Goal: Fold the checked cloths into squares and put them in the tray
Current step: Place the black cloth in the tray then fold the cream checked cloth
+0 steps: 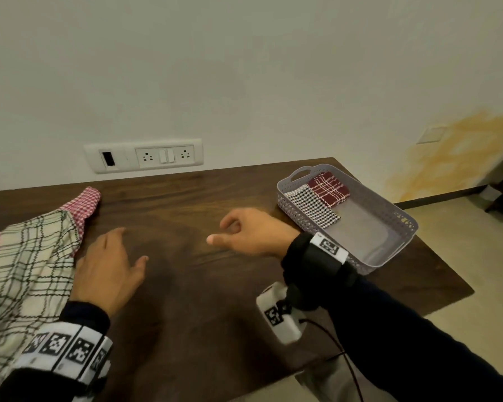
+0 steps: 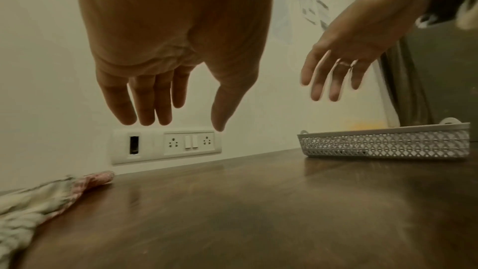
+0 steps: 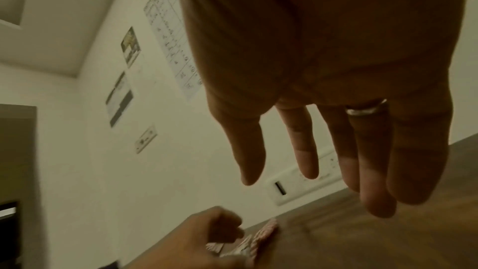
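A cream cloth with dark checks lies crumpled at the table's left, over a pink-and-white checked cloth. My left hand hovers just right of that pile, fingers straight and holding nothing; the left wrist view shows its fingers hanging above the wood. My right hand floats over the table's middle with relaxed fingers and nothing in it. The grey perforated tray at the right holds a folded black-and-white checked cloth and a folded maroon checked cloth.
A dark wooden table runs to the wall, where a white socket panel sits just above its back edge. The table's right edge drops to a tiled floor. Both wrists wear marker bands, and a cable trails from the right one.
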`<state>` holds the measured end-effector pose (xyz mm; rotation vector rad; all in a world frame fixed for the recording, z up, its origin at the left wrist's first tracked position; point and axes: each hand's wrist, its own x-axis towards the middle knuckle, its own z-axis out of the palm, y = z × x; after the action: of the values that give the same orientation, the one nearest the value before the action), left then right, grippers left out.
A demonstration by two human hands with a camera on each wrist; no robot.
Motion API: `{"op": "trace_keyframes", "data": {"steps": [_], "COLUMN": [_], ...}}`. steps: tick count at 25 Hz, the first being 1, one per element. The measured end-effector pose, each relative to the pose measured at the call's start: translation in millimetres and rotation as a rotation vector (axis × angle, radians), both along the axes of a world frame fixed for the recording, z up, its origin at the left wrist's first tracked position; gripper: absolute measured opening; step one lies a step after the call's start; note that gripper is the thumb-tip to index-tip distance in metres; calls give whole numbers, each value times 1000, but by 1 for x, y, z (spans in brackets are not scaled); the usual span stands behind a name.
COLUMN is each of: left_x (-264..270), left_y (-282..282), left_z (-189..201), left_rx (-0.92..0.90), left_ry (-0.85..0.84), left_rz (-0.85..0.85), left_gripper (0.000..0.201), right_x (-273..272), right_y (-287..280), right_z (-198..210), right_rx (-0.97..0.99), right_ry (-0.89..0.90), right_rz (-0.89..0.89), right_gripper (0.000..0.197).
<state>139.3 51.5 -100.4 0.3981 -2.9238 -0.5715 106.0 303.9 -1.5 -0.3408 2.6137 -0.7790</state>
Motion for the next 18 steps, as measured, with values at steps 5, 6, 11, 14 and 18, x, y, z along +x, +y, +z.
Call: {"op": "trace_keyframes", "data": {"steps": [5,6,11,14,18], "left_x": [10,14,23,22,23], "left_y": [-51,-61,-95,-96,-103], "left_z": [-11,-17,-45,-48,-34], "left_rx": [-202,-214,-153,-220,-263], "left_ry": [-155,-210,-391,-287,-162], "left_rz": [184,225,306,334,547], "left_gripper": [73,76,69,53,77], "right_x": [50,52,49,49,45], "right_y": [-52,-55,-68,-70,-71], "right_z": [-47,-61,-103,-106,-109], "right_rx": [-72,-54,84,68,54], "right_ry": [-23,-19,-76,-56,-18], "right_rz": [107,95,93,119,127], "right_gripper": [45,40,28,29,28]}}
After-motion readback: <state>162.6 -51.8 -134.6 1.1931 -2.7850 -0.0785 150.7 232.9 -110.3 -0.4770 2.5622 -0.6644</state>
